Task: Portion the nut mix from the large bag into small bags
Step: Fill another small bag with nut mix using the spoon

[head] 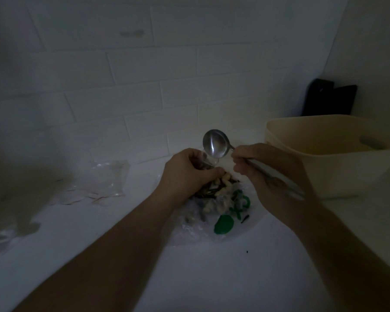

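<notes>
My right hand (268, 174) pinches the handle of a metal spoon (215, 144), its bowl tipped up over the small bag (208, 159); my left hand (189, 174) is curled round that little clear bag, holding its mouth up just under the spoon. To do this well I judge I should keep the mouth pulled wide with my left fingers, bring the spoon's lip right to the opening and tilt slowly, so nothing spills onto the table (189, 278). The large bag (221, 206) lies near the middle of the table, directly beneath both hands; it is crumpled clear plastic with green print, and pale and dark nuts show at its open top. Spare small bags (104, 183) lie toward the table's left edge; a cream tub (324, 167) stands at the right edge.
</notes>
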The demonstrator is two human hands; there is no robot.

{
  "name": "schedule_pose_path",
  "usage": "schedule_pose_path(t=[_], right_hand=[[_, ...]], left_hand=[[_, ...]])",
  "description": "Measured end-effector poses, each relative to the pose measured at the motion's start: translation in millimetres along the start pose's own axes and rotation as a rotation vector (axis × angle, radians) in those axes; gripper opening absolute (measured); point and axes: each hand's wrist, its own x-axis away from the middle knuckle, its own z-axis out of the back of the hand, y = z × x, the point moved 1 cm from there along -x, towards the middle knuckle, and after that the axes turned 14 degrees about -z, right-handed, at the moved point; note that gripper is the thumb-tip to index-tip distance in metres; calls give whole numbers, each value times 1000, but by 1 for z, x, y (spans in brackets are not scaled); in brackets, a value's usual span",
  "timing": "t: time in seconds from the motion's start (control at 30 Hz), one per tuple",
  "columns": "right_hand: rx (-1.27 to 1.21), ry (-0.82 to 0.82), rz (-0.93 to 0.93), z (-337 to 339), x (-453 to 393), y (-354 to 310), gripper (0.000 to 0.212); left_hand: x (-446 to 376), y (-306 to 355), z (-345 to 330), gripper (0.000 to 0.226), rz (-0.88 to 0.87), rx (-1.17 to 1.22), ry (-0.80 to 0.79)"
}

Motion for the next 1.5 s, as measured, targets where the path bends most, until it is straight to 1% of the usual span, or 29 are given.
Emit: schedule_pose_path(t=[0.13, 0.2, 0.27, 0.37, 0.43, 0.47, 0.5, 0.57, 0.63, 0.73, 0.8, 0.83, 0.93, 0.97, 1.03, 1.1, 1.13, 1.2, 1.23, 1.27, 1.33, 1.37, 1.43, 1.5], right_hand=[[-211, 35, -171, 5, 1, 3, 10], [-177, 60, -223, 6, 0, 6, 9], [-129, 38, -266, 4, 1, 5, 10], [57, -128, -280, -1, 4, 8, 19], [137, -256, -233, -6, 5, 18, 17], [156, -337, -223, -6, 5, 22, 18], [157, -412, -217, -7, 5, 25, 23], [193, -502, -192, -6, 6, 28, 36], [275, -525, -153, -7, 8, 27, 40], [333, -564, -210, -7, 9, 30, 47], [329, -517, -255, -8, 10, 31, 45], [307, -457, -288, -8, 9, 30, 43], [189, -242, -476, -9, 5, 11, 30], [146, -202, -516, -14, 5, 2, 31], [78, -192, -578, -27, 6, -11, 40], [65, -201, -605, -41, 6, -16, 44], [69, -188, -609, -44, 6, -17, 40], [40, -114, -629, -40, 2, -16, 24], [-20, -86, -666, -35, 1, -18, 17], [-112, -75, -723, -30, 0, -19, 17], [-326, -88, -831, -23, 1, -21, 20], [-415, -93, -870, -21, 1, -22, 22], [-554, -89, -931, -21, 2, -24, 27], [-633, -89, -976, -23, 2, -23, 30]], left_hand=[[1, 0, 7, 43, 28, 58, 27], [0, -1, 14, 39, 61, 88, 26], [-2, -2, 23, 31, 104, 164, -29], [-2, -2, 35, 20, 137, 359, -156], [-2, -1, 41, 22, 174, 451, -166], [-2, 0, 43, 24, 198, 495, -154], [-2, 2, 44, 26, 224, 546, -133], [-3, 5, 44, 29, 276, 670, -65], [-5, 6, 44, 36, 283, 752, -9], [-7, 11, 43, 43, 258, 766, 58], [-6, 16, 39, 44, 227, 749, 77], [-5, 17, 36, 44, 213, 742, 82], [-2, 24, 25, 43, 169, 699, 70], [0, 27, 21, 43, 152, 687, 65], [5, 34, 12, 43, 136, 724, 35], [10, 40, 7, 46, 150, 827, -33], [12, 41, 7, 53, 157, 887, -75], [13, 43, 9, 67, 146, 1002, -135], [12, 44, 10, 65, 126, 1024, -139], [11, 45, 10, 59, 112, 1005, -124], [10, 43, 8, 48, 124, 894, -60], [11, 42, 6, 45, 131, 852, -54], [16, 39, 0, 45, 109, 814, -113], [21, 37, -2, 44, 69, 791, -146]])
